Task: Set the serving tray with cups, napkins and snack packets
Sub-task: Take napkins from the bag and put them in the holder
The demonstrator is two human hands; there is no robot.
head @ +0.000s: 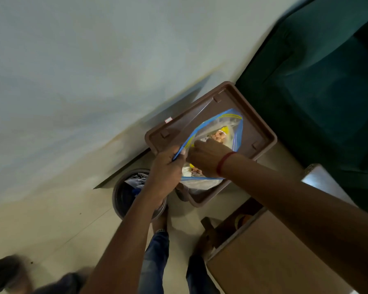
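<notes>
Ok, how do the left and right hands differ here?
The left hand pinches the bag by its blue edge from outside; the right hand reaches into the bag's mouth. The right wrist wears a red thread; the left wrist is bare. Both are at the bag, in front of the tray.

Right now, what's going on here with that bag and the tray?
A person holds a clear zip bag over a brown tray. The left hand grips the bag's blue edge. The right hand is at its mouth, and its fingertips are hidden. Snack packets show inside the bag. No cups or napkins show on the tray.
</notes>
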